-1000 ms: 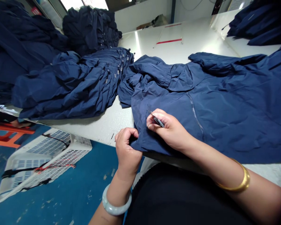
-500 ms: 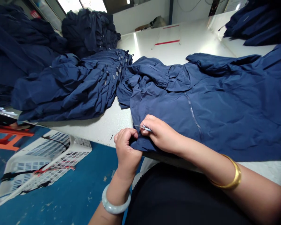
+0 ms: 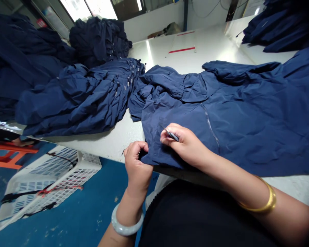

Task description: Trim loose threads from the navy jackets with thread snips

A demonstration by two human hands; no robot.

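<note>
Navy jacket hem point(image 3: 164, 161) is pinched by the left hand point(image 3: 136, 168); the right hand point(image 3: 182, 145) pinches small snips point(image 3: 172, 136). More jackets point(image 3: 77, 103) pile at eleven o'clock.

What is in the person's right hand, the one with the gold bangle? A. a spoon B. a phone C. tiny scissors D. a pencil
C. The right hand pinches tiny scissors between thumb and fingers, with their thin pointed tip showing, just over the navy jacket.
</note>
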